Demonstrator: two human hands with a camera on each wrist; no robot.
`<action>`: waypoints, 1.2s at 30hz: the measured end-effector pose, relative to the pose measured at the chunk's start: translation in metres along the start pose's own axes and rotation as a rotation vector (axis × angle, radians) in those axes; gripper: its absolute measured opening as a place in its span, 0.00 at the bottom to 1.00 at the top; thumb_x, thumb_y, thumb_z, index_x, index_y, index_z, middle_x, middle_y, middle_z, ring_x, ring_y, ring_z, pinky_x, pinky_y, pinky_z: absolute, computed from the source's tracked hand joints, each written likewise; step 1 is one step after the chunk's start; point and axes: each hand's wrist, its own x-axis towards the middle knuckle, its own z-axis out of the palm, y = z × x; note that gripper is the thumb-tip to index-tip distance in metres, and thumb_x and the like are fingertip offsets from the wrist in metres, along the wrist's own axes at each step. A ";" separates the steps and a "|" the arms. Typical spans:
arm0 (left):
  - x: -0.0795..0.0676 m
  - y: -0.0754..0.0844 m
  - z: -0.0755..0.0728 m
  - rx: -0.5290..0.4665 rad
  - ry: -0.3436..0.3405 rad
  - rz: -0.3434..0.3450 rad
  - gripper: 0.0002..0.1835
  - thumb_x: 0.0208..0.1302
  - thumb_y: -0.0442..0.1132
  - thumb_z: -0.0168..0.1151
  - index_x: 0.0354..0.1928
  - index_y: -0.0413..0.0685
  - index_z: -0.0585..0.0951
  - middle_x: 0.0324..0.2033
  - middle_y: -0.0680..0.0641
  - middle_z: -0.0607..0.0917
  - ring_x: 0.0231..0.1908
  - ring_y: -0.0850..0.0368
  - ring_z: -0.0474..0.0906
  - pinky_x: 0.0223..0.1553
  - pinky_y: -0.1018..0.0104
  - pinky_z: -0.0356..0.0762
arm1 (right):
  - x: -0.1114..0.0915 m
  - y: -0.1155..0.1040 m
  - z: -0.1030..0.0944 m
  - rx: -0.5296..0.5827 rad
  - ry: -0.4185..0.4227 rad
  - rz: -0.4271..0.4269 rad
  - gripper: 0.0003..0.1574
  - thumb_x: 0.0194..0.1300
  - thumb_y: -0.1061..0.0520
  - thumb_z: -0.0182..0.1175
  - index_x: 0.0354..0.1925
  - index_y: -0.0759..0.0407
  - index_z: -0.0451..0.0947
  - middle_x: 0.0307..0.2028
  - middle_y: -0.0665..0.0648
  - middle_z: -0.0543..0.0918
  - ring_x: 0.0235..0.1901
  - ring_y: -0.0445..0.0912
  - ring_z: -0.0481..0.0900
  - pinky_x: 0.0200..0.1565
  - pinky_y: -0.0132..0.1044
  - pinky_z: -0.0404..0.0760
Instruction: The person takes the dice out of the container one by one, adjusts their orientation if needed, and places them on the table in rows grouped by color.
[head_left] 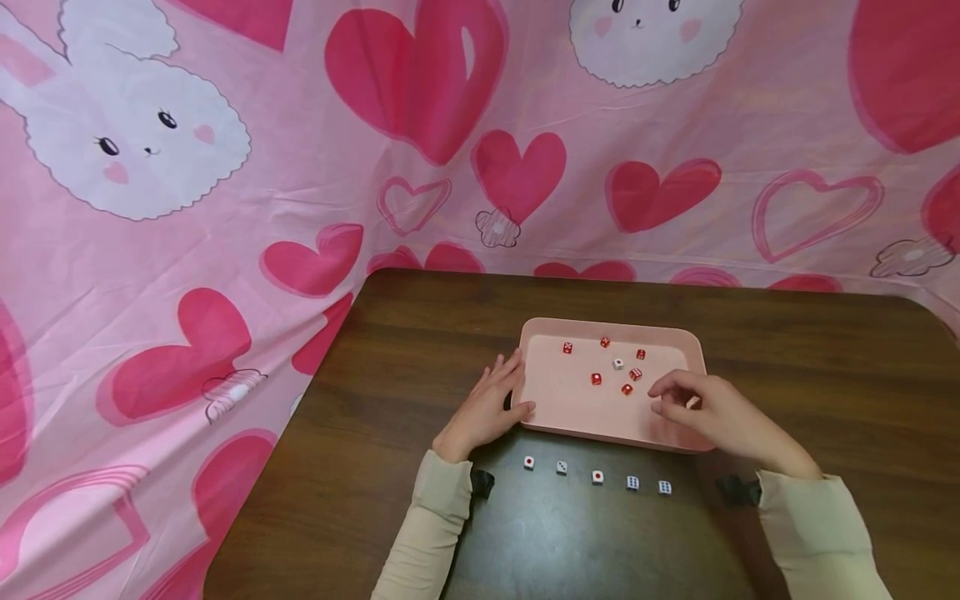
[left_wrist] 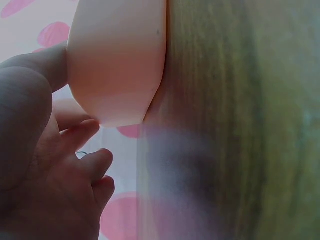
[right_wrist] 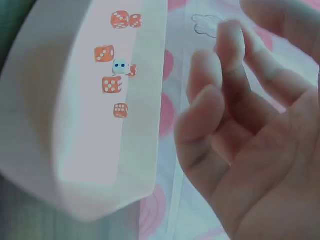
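A shallow pink tray (head_left: pixel 570 412) holds several red dice (head_left: pixel 596 379) and one white die (head_left: pixel 618 364). My left hand (head_left: pixel 487 408) holds the tray's near left corner, with the thumb at the rim and the fingers along the left side; the left wrist view shows the thumb and fingers against the tray wall (left_wrist: pixel 120 60). Over the right part of the tray hovers my right hand (head_left: pixel 723 417), its fingers loosely bent. In the right wrist view nothing lies between its fingertips (right_wrist: pixel 205 107), and the dice sit to one side of them.
In front of the tray, a row of several white dice (head_left: pixel 597 477) runs along the dark wooden table (head_left: pixel 420 333). Pink cloth (head_left: pixel 300 150) with hearts and rabbits hangs behind the table and on its left.
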 end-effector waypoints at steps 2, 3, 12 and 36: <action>0.000 0.000 0.000 0.000 -0.001 -0.006 0.40 0.66 0.52 0.60 0.74 0.47 0.57 0.76 0.57 0.47 0.76 0.50 0.41 0.75 0.52 0.39 | 0.009 0.001 -0.001 -0.011 0.010 -0.007 0.06 0.61 0.59 0.65 0.39 0.56 0.81 0.27 0.46 0.76 0.28 0.36 0.71 0.31 0.29 0.73; 0.000 0.000 0.000 -0.001 -0.002 -0.009 0.40 0.66 0.52 0.60 0.74 0.48 0.57 0.76 0.57 0.47 0.76 0.51 0.41 0.75 0.52 0.39 | 0.013 0.001 -0.002 -0.011 0.014 -0.004 0.06 0.61 0.59 0.65 0.39 0.56 0.81 0.27 0.47 0.76 0.28 0.37 0.71 0.32 0.29 0.73; 0.001 0.001 0.000 -0.019 -0.003 -0.021 0.40 0.65 0.51 0.61 0.74 0.49 0.56 0.76 0.57 0.47 0.76 0.51 0.40 0.75 0.52 0.38 | 0.054 0.011 -0.002 -0.006 0.027 -0.027 0.05 0.59 0.67 0.63 0.36 0.63 0.81 0.28 0.52 0.76 0.30 0.41 0.69 0.33 0.28 0.69; 0.000 0.002 0.000 -0.014 -0.010 -0.044 0.41 0.65 0.51 0.61 0.75 0.51 0.54 0.76 0.59 0.46 0.77 0.53 0.39 0.75 0.54 0.38 | 0.093 0.025 0.018 -0.193 -0.162 0.243 0.11 0.60 0.56 0.61 0.39 0.61 0.77 0.28 0.55 0.80 0.27 0.46 0.71 0.31 0.35 0.67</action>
